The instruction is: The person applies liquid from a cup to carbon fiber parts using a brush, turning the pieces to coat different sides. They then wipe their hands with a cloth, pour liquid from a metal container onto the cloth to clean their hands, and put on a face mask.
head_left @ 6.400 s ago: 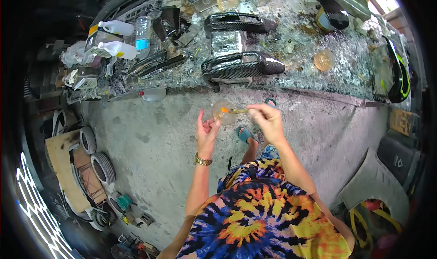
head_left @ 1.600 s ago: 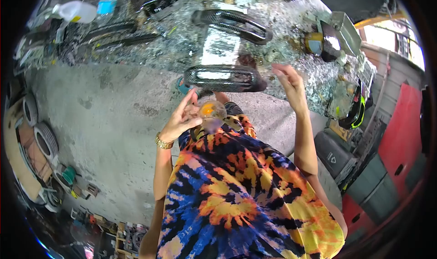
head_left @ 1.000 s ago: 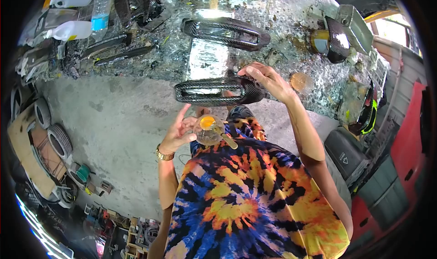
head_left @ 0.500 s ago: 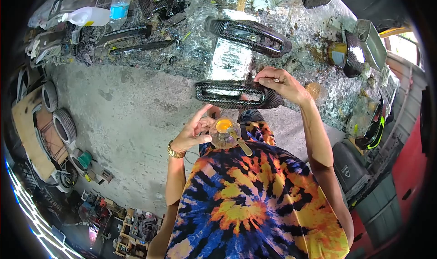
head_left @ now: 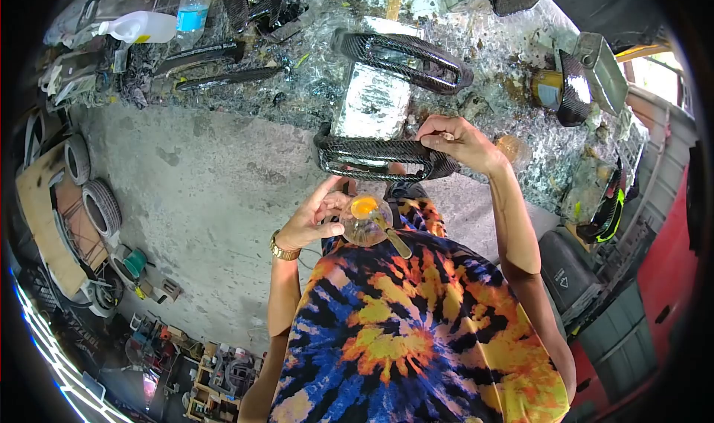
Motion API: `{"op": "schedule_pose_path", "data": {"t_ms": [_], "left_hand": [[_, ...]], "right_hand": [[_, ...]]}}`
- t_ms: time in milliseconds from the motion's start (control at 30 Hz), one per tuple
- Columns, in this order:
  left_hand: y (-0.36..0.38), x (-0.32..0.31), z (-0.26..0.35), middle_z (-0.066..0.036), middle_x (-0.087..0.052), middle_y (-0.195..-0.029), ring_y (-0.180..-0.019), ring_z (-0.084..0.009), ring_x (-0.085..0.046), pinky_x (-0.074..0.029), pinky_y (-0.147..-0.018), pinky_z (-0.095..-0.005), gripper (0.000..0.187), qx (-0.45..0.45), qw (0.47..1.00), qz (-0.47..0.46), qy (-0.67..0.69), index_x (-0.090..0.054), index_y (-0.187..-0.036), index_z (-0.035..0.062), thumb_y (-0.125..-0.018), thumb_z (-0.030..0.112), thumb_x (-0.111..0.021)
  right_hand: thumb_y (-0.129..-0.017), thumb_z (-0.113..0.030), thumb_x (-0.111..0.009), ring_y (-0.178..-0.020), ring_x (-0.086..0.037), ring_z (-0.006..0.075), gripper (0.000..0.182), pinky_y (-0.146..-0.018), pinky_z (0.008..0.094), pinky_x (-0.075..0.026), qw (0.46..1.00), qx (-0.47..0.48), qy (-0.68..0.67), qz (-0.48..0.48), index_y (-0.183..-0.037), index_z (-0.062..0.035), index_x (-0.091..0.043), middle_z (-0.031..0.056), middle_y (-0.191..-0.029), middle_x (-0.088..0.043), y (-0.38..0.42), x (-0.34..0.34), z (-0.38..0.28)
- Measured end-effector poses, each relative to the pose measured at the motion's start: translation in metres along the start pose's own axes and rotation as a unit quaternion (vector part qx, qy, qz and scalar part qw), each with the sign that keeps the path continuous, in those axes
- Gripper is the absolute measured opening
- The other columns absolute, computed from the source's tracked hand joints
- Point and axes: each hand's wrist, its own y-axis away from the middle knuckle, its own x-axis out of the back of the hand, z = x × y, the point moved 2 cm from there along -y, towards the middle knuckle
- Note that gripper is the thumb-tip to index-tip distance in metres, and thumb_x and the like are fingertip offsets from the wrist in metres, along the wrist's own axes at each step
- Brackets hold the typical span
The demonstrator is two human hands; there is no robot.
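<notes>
My right hand [head_left: 455, 142] pinches the right end of a glossy black carbon-fibre frame [head_left: 372, 152] with a long slot, tilted at the bench's front edge. My left hand [head_left: 318, 216] is curled round the left side of a clear round cup [head_left: 364, 230] holding orange material. A brush-like tool with a wooden handle [head_left: 399, 244] leans out of the cup. Some fingertips of my left hand reach up near the frame's lower edge; whether they touch it is unclear. A second carbon-fibre frame [head_left: 405, 57] lies farther back on the bench, beyond a silvery sheet [head_left: 372, 102].
The stained workbench [head_left: 297, 96] carries a white jug [head_left: 141, 27], a bottle of blue liquid [head_left: 192, 15], dark strips [head_left: 230, 77], an amber container [head_left: 547, 87] and a metal tin [head_left: 601, 73]. Tyres [head_left: 102, 207] stand at left, a dark bin [head_left: 569, 270] at right.
The near carbon-fibre frame has tilted in my right hand, so its slot looks different. My left hand and the cup have hardly moved.
</notes>
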Motion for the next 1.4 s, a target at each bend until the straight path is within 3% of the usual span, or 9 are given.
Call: {"op": "schedule_pose_path", "data": {"t_ms": [700,900,1033,1167,1233,1300,1400], "left_hand": [[-0.005,0.000,0.000,-0.009,-0.052,-0.118,-0.109,-0.0180,-0.053,-0.041,-0.097,-0.0347,0.091,-0.016,1.000,0.008,-0.002,-0.013,-0.148,0.0108,-0.079,0.012,-0.072],[-0.006,-0.002,0.002,-0.009,-0.053,-0.115,-0.107,-0.0165,-0.053,-0.042,-0.095,-0.0338,0.086,-0.017,1.000,0.004,0.008,-0.016,-0.147,0.0091,-0.080,0.011,-0.071],[-0.006,-0.005,0.003,-0.008,-0.053,-0.115,-0.105,-0.0157,-0.053,-0.041,-0.095,-0.0327,0.089,-0.007,1.000,0.000,0.018,-0.012,-0.148,0.0097,-0.081,0.011,-0.071],[-0.007,-0.004,-0.003,-0.010,-0.053,-0.118,-0.109,-0.0184,-0.051,-0.038,-0.098,-0.0345,0.096,-0.033,0.999,-0.020,0.009,-0.006,-0.149,0.0102,-0.080,0.014,-0.072],[-0.007,-0.003,-0.002,-0.009,-0.053,-0.116,-0.109,-0.0180,-0.051,-0.038,-0.097,-0.0338,0.097,-0.042,0.999,-0.004,0.000,-0.005,-0.149,0.0100,-0.080,0.014,-0.072],[-0.008,-0.003,-0.003,-0.008,-0.054,-0.115,-0.106,-0.0170,-0.051,-0.038,-0.096,-0.0325,0.095,-0.045,0.999,-0.009,-0.003,-0.006,-0.149,0.0101,-0.080,0.014,-0.072],[-0.008,-0.004,-0.001,-0.007,-0.054,-0.111,-0.103,-0.0154,-0.051,-0.040,-0.094,-0.0309,0.094,-0.066,0.998,-0.013,-0.010,-0.008,-0.149,0.0100,-0.081,0.014,-0.072]], "right_hand": [[-0.094,-0.023,-0.054,-0.086,-0.053,0.0088,0.024,-0.079,0.0251,-0.041,0.999,-0.036,-0.031,0.003,-0.098,-0.0011,-0.063,0.0018,-0.089,-0.061,-0.005,0.003,0.012],[-0.093,-0.019,-0.053,-0.087,-0.054,0.0099,0.023,-0.080,0.0237,-0.040,0.999,0.009,-0.038,0.013,-0.098,0.0002,-0.066,0.0022,-0.091,-0.059,-0.006,-0.002,0.017],[-0.093,-0.020,-0.052,-0.097,-0.054,0.0097,0.027,-0.090,0.0240,-0.039,0.997,-0.058,-0.057,0.015,-0.106,-0.0001,-0.065,0.0017,-0.097,-0.062,-0.003,-0.002,0.015],[-0.094,-0.020,-0.050,-0.103,-0.055,0.0111,0.030,-0.094,0.0262,-0.039,0.993,-0.058,-0.093,0.037,-0.113,0.0002,-0.062,0.0051,-0.107,-0.064,-0.003,-0.003,0.019],[-0.094,-0.024,-0.052,-0.093,-0.055,0.0085,0.032,-0.079,0.0236,-0.042,0.988,-0.079,-0.115,0.074,-0.114,-0.0010,-0.062,0.0018,-0.099,-0.064,-0.003,-0.004,0.015],[-0.094,-0.025,-0.052,-0.089,-0.055,0.0082,0.033,-0.080,0.0234,-0.042,0.989,-0.079,-0.105,0.071,-0.114,-0.0015,-0.063,0.0020,-0.099,-0.065,-0.002,-0.004,0.010],[-0.094,-0.025,-0.051,-0.088,-0.055,0.0106,0.033,-0.082,0.0266,-0.042,0.982,-0.058,-0.093,0.156,-0.116,-0.0021,-0.062,0.0026,-0.099,-0.065,0.005,0.004,0.007]]}}
